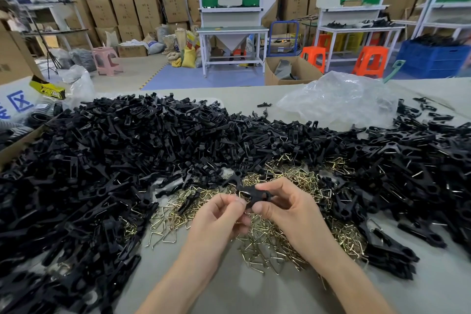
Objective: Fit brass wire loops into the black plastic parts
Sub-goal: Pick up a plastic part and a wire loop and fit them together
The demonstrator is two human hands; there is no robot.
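A grey worktop carries a wide heap of black plastic parts around a smaller pile of brass wire loops. Above that pile the right hand pinches one black part in its grip, and the left hand pinches a brass loop against it

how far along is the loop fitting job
Done: some parts in the right pile seem to carry wire loops. In hand: the right hand holds a black part while the left hand pinches a brass loop at it. Left: the large left pile and many loose loops.
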